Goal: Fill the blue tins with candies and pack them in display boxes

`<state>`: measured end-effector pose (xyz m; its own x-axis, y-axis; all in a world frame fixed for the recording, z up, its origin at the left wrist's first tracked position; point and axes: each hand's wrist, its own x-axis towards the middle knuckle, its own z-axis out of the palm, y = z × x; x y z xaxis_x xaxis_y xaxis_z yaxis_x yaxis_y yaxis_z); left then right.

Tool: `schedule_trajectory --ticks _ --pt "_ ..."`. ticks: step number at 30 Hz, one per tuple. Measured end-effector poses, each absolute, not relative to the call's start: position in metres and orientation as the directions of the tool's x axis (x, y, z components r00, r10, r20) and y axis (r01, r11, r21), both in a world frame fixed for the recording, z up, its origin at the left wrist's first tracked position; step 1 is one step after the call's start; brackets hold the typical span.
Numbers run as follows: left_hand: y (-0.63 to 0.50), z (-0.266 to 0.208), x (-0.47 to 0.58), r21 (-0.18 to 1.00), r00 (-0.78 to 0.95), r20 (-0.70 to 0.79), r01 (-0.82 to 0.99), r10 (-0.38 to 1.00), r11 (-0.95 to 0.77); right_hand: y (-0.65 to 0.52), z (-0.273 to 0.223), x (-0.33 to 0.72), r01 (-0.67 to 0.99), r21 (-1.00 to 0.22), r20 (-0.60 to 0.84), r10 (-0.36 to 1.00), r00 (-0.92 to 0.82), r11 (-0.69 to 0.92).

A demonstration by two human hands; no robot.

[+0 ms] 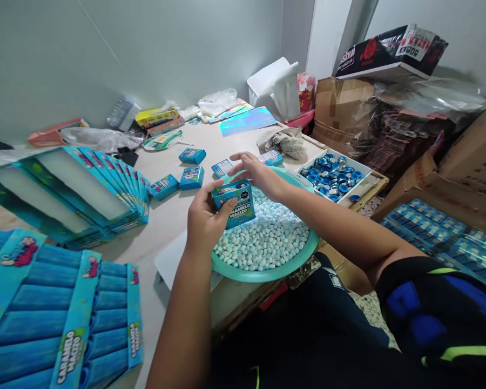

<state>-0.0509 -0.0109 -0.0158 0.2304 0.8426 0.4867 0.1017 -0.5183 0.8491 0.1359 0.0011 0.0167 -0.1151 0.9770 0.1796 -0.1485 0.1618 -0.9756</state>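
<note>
My left hand [204, 219] grips a small blue candy box [235, 208] marked "Caramelo Macizo", thumb across its front. My right hand [261, 175] hovers at the top of this box, its fingers stretched out and apart; whether the fingertips touch the box's top edge is hard to see. Both hands are over a turquoise basin [267, 276] full of pale blue and white candies [265, 243]. Behind and left of the basin lie several similar boxes, among them one closed box [191, 177].
A white tray [362, 181] of blue caps stands right of the basin. Blue display cartons [32, 308] fill the left side. A grey cloth [283, 143] and shiny sheets [247, 121] lie farther back. Cardboard boxes [340, 108] are stacked at right.
</note>
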Motion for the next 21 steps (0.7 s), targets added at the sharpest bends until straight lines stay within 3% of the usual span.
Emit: schedule_trajectory --ticks 6,9,12,16,21 --pt "-0.007 -0.017 -0.054 0.832 0.263 0.515 0.074 0.816 -0.549 0.012 0.010 0.146 -0.044 -0.991 0.127 0.990 -0.060 0.125" --pt "-0.003 -0.019 -0.054 0.795 0.203 0.579 0.073 0.790 -0.602 0.018 -0.002 0.153 0.322 -0.936 0.126 0.989 -0.074 0.143" --pt "-0.001 -0.020 -0.055 0.758 0.066 0.636 0.129 0.769 -0.639 0.019 -0.014 0.158 0.654 -0.748 -0.019 0.981 -0.191 0.113" --pt "0.002 -0.020 -0.058 0.749 -0.066 0.655 0.188 0.753 -0.635 0.010 -0.019 0.156 0.728 -0.677 -0.144 0.950 -0.278 0.110" --pt "0.009 -0.024 -0.061 0.794 -0.053 0.599 0.164 0.799 -0.585 0.005 -0.022 0.143 0.730 -0.668 -0.176 0.922 -0.344 0.145"
